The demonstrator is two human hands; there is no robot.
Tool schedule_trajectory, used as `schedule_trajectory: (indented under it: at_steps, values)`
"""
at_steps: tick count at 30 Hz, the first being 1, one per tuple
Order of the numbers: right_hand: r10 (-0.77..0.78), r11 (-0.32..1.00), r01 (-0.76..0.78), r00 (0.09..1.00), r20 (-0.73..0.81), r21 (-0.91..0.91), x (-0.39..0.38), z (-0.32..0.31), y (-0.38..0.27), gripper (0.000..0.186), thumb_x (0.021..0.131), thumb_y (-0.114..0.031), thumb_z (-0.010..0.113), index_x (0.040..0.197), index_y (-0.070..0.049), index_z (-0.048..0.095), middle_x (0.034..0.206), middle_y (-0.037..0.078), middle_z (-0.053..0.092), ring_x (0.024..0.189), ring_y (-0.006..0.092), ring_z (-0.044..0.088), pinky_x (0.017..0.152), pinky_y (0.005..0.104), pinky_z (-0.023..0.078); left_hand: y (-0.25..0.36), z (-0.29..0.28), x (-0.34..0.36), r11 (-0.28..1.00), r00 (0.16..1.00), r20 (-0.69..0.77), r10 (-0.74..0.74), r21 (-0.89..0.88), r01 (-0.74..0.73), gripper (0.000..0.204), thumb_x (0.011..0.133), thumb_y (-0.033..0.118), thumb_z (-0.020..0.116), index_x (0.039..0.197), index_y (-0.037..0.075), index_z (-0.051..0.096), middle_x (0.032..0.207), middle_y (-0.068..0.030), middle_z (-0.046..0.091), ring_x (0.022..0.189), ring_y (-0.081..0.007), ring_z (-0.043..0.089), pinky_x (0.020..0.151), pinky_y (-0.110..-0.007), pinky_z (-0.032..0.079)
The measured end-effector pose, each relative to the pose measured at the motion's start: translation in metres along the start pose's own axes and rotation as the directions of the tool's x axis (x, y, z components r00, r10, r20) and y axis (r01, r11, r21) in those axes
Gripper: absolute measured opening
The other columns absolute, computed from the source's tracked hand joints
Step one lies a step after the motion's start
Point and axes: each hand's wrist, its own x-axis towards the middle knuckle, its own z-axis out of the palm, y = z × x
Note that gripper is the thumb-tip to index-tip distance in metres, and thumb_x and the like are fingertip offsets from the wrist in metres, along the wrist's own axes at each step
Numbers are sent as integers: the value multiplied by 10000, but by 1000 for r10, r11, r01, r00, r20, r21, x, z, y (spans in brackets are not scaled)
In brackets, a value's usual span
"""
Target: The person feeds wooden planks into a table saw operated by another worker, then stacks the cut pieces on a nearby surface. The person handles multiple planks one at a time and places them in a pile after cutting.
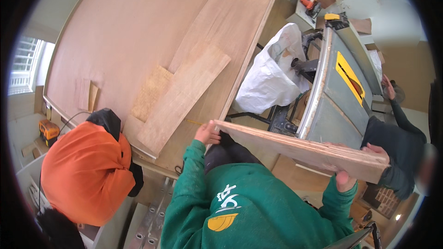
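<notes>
A long, thick stack of plywood strips [295, 150] lies across in front of my body, slanting down to the right. My left hand [208, 133] is closed round its left end. Beneath the right part, my right hand [344, 182] grips the near edge, its fingers partly hidden by the wood. Another hand [376, 151] touches the far edge near the right end; it appears to belong to the dark-clothed person [392, 154] beside the table saw [337, 87]. That person's other hand [388, 87] is raised by the saw's fence.
Left of me, a big sheet-topped table [129, 32] carries loose plywood pieces [184, 101]. A white sack [272, 74] hangs between table and saw. The saw has a yellow insert [350, 78] with a blade slot. An orange and black garment [87, 170] bulges at lower left.
</notes>
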Motion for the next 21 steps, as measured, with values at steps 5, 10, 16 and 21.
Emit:
schedule_trajectory:
  at_steps: [5, 10, 16, 21]
  values:
    - [9, 973, 104, 873, 488, -204, 8, 13, -37, 876, 669, -724, 606, 1134, 18, 602, 951, 152, 632, 843, 253, 624, 746, 298, 481, 72, 89, -65, 890, 820, 454, 350, -434, -140, 838, 826, 716, 384, 1311, 34, 356, 1136, -234, 527, 917, -359, 602, 772, -503, 518]
    - [-150, 978, 207, 802, 578, -32, -20, 37, -12, 346, 924, -122, 468, 1253, -156, 569, 1197, 76, 548, 1100, 208, 529, 968, 268, 387, 96, 119, -64, 865, 931, 323, 169, -502, 17, 911, 793, 630, 544, 1293, -76, 259, 1050, -243, 504, 935, -360, 557, 849, -523, 477]
    - [-242, 967, 218, 946, 216, 129, -85, 5, 9, 401, 830, -217, 671, 1185, -56, 581, 1036, 106, 601, 949, 228, 593, 826, 319, 473, 38, 121, -89, 933, 884, 389, 260, -337, -126, 816, 820, 594, 548, 1267, -52, 327, 1122, -213, 514, 995, -355, 549, 891, -481, 463]
    - [32, 934, 11, 993, -113, 358, -130, -13, 28, 412, 863, -289, 648, 1162, -30, 534, 930, 72, 618, 758, 141, 578, 647, 284, 499, -8, 105, -101, 982, 966, 240, 100, 134, -135, 839, 786, 619, 588, 1238, -63, 404, 988, -166, 552, 788, -272, 605, 636, -344, 535]
